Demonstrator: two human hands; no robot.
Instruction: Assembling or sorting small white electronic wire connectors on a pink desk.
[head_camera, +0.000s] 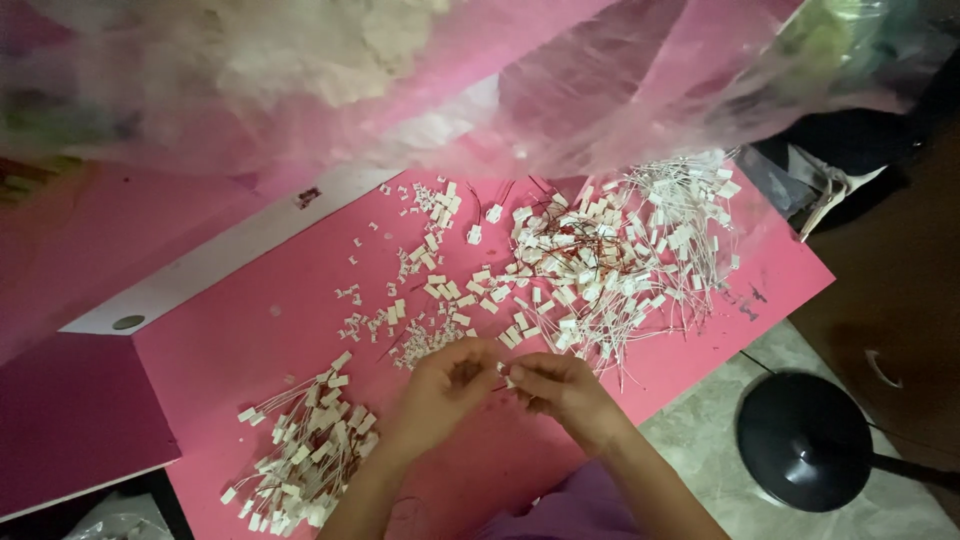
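**Two hands pinch one small white connector over a pink table**

Two heaps flank the work: a bundle of wired connectors (300, 450) lies at the left on the pink table (230, 340). The left hand (447, 385) curls closed beside the right hand (560, 388), fingertips meeting on a white connector (509, 381) held between them. Its long axis cannot be told. A larger tangle of wired connectors (620, 250) spreads beyond, and a black round base (805, 440) stands far right.

A large clear plastic bag (560, 90), pink-tinted and crinkled, hung above the far edge of the pink table (250, 340). Its pale contents were blurred. No labels, signs or screens showed.
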